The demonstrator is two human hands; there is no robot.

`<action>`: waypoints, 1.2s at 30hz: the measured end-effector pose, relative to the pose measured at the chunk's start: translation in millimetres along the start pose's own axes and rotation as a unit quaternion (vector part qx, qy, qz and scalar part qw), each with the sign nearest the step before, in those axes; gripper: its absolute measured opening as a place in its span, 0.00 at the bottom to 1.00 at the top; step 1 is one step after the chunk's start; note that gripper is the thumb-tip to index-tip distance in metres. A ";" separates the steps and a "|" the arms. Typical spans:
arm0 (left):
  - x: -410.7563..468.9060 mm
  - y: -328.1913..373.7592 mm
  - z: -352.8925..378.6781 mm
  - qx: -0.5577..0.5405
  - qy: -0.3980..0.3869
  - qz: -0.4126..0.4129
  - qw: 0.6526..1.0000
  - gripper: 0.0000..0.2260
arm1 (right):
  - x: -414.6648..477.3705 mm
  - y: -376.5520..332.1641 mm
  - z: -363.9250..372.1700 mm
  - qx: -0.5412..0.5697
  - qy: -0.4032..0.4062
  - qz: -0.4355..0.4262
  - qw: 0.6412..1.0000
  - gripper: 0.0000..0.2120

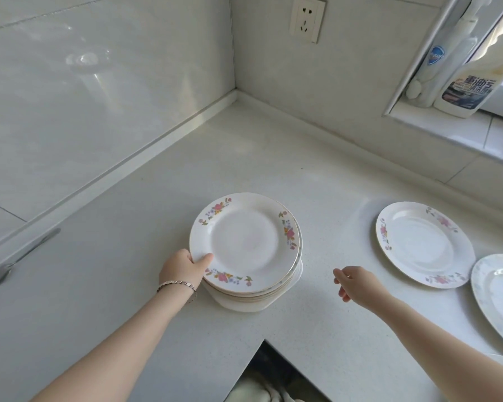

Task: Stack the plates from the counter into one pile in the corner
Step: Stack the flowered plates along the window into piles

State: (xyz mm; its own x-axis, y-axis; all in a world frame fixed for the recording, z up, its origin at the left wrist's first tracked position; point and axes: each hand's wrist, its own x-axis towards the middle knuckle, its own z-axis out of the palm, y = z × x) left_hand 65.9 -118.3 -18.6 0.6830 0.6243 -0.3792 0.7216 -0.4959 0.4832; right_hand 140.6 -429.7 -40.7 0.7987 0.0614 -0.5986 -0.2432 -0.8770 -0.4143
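A pile of several white plates [246,242] with flower rims stands on the white counter [204,158], some way out from the wall corner. My left hand [183,268] grips the pile's near left edge, thumb on the top plate's rim. My right hand [352,284] hovers to the right of the pile, fingers loosely curled, holding nothing. A single flowered plate [423,243] lies flat further right. Another white plate [497,294] lies at the right edge, partly cut off by the frame.
Tiled walls meet at the corner [235,91] behind the pile. A wall socket [307,18] is above it. Cleaner bottles [465,82] stand on the window sill at upper right. A metal utensil [21,256] lies at far left. The counter's inner edge [265,340] drops off in front.
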 end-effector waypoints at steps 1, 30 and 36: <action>-0.8 1.9 -0.5 0.023 -0.001 0.001 1.000 0.18 | 0.2 1.2 -0.1 0.000 0.000 0.002 1.000 0.15; -78.7 217.5 145.9 0.257 -0.192 0.346 0.882 0.05 | 24.6 152.8 -91.8 0.571 0.097 0.292 0.762 0.19; -73.8 228.6 173.8 0.267 -0.189 0.306 0.894 0.06 | 55.3 165.2 -98.9 0.711 0.100 0.278 0.638 0.17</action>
State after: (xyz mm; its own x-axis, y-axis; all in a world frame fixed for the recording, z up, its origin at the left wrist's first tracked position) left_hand 200.2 -382.6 -17.3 0.8853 -0.0606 -0.4610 0.0827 -0.9551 0.2844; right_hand 199.0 -618.3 -74.5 0.3910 -0.2583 -0.8834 -0.6600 0.5903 -0.4647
